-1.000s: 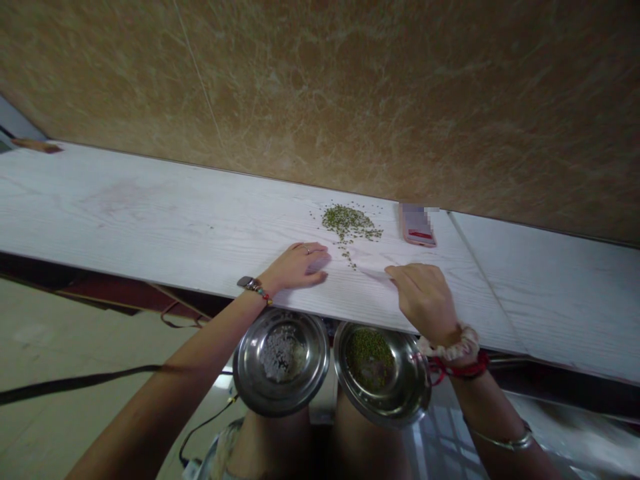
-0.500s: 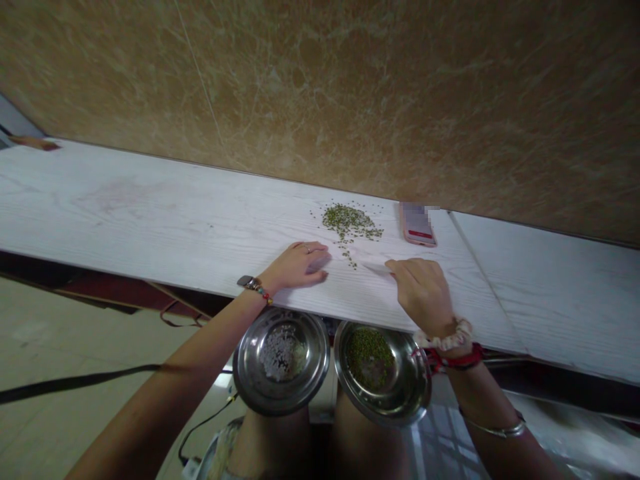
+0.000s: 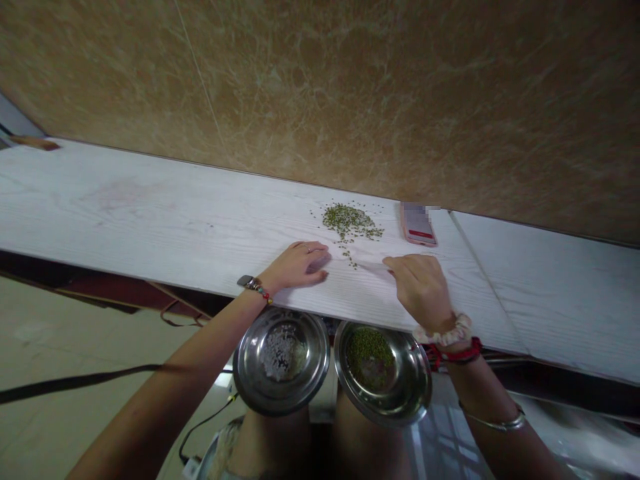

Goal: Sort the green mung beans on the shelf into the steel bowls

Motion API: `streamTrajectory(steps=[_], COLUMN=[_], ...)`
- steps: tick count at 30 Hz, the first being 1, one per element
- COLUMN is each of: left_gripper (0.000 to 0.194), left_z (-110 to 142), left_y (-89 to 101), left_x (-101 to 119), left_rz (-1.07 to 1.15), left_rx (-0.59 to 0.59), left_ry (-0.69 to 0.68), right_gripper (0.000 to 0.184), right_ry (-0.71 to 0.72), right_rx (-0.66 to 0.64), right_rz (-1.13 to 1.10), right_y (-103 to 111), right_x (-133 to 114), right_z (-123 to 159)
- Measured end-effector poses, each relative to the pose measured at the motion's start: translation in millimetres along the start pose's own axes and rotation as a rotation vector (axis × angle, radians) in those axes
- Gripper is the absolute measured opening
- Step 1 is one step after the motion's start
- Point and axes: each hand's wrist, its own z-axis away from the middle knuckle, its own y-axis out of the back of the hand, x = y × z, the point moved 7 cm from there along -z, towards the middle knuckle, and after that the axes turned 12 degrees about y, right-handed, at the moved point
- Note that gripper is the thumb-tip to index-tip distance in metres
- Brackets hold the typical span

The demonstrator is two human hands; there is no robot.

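My left hand [image 3: 299, 265] rests flat on the white wood-grain board with its fingers apart, holding nothing. Just beyond its fingertips lies a scatter of small green mung beans [image 3: 350, 221], with a thin trail running toward me. On the right, my right hand [image 3: 420, 283] is closed, pinching a thin whitish sheet [image 3: 371, 266] that reaches left to the end of that trail. Its exact kind is hard to make out against the white board. Below the board edge sit two steel bowls: the right bowl [image 3: 413, 380] has green beans in it, the left bowl [image 3: 245, 367] whitish bits.
A phone [image 3: 419, 225] in a pink case lies beyond my right hand, near the brown marbled wall [image 3: 320, 100]. The board [image 3: 200, 220] is narrow, and both bowls stand at my knees under its front edge. A dark cable [image 3: 80, 383] crosses at lower left.
My right hand has shifted slightly away from me and a little left, with the whitish sheet in it. My left hand, the bowls and the bean pile stay in place.
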Motion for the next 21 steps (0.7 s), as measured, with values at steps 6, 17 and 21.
streamTrajectory(steps=[6,17,21], left_gripper=[0.038,0.04,0.038], left_z=[0.8,0.5,0.4], left_y=[0.3,1.3,1.2], left_x=[0.1,1.4,1.6], left_rz=[0.005,0.004,-0.002], left_rx=[0.015,-0.001,0.002], left_ry=[-0.007,0.008,0.004], right_gripper=[0.028,0.029,0.027], right_ry=[-0.002,0.031,0.039], right_rx=[-0.031,-0.009,-0.012], right_rz=[0.01,0.01,0.038], right_y=[-4.8,3.0,1.6], right_x=[0.9,-4.8,-4.1], right_z=[-1.2,-2.7,-4.9])
